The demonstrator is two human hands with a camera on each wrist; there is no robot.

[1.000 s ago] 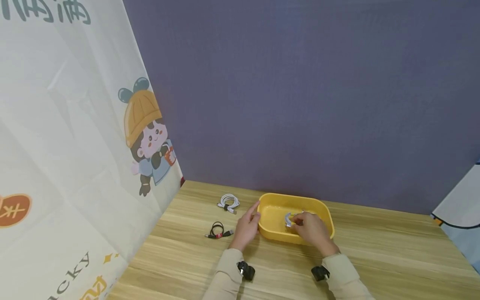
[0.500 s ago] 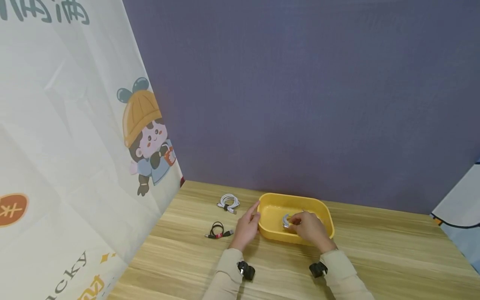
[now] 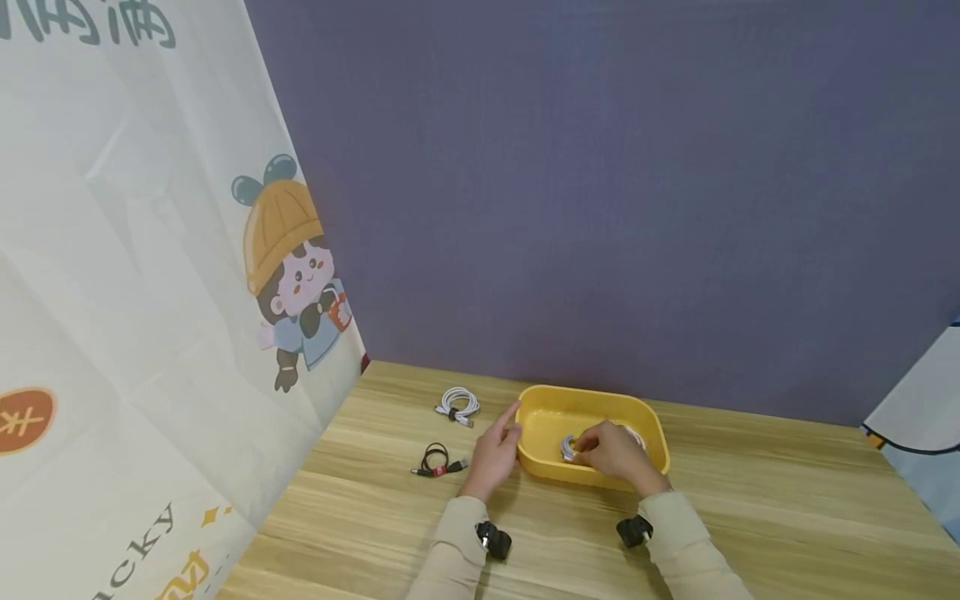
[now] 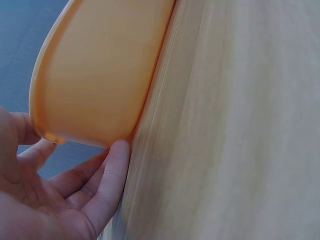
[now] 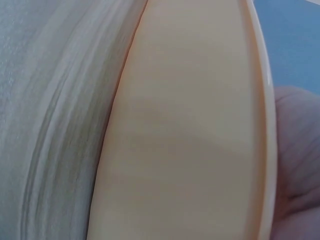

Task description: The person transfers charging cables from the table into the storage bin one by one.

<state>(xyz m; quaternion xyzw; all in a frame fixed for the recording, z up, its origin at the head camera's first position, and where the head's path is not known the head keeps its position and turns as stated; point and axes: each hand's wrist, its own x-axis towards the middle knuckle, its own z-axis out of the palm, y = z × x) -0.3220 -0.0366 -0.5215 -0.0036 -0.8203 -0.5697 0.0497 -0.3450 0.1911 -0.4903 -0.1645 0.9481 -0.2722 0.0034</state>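
A printed curtain (image 3: pixel 150 275) hangs at the far left. On the table (image 3: pixel 750 508) lie a black cable (image 3: pixel 437 461) and a white cable (image 3: pixel 458 404), both loose and well clear of the work. The left hand (image 3: pixel 492 454) rests with straight fingers against the yellow tub (image 3: pixel 547 471), steadying its left wall. Inside the tub, the right hand (image 3: pixel 611 454) pinches a coiled silver cable (image 3: pixel 567 446) low over the floor. The step looks like setting it down; next calls for loosening that grip.
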